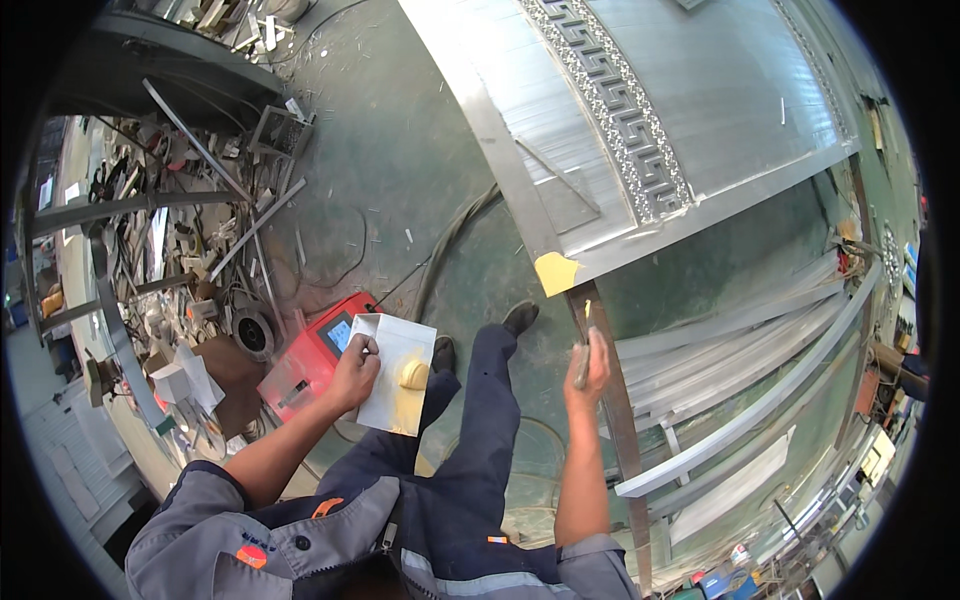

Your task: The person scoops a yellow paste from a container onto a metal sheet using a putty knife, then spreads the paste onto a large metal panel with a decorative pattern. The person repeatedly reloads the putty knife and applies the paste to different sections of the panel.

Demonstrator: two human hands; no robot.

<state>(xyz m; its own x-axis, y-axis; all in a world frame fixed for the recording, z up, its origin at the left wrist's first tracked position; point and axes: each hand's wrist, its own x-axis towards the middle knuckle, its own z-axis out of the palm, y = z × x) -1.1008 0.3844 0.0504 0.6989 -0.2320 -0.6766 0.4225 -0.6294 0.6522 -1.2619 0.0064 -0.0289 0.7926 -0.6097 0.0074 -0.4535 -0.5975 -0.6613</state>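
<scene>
My left hand [356, 372] is closed on the edge of a flat whitish board [380, 345]. A lump of yellow putty [413, 376] sits on that board, with more smeared below it. In my right hand [594, 372] is a narrow putty knife [581, 366], its far end pointing away from me with a yellow dab on it. Just beyond the knife lies the near corner of a large grey metal panel [740, 120] with raised patterned strips. Yellow putty [556, 272] covers that corner. The knife appears apart from the panel.
A red machine with a screen [318, 352] stands on the floor left of my legs. Cables [450, 235] run across the floor. A cluttered metal rack [150, 205] is at far left. Under the panel a dark beam [612, 400] runs towards me, beside long metal strips [740, 345].
</scene>
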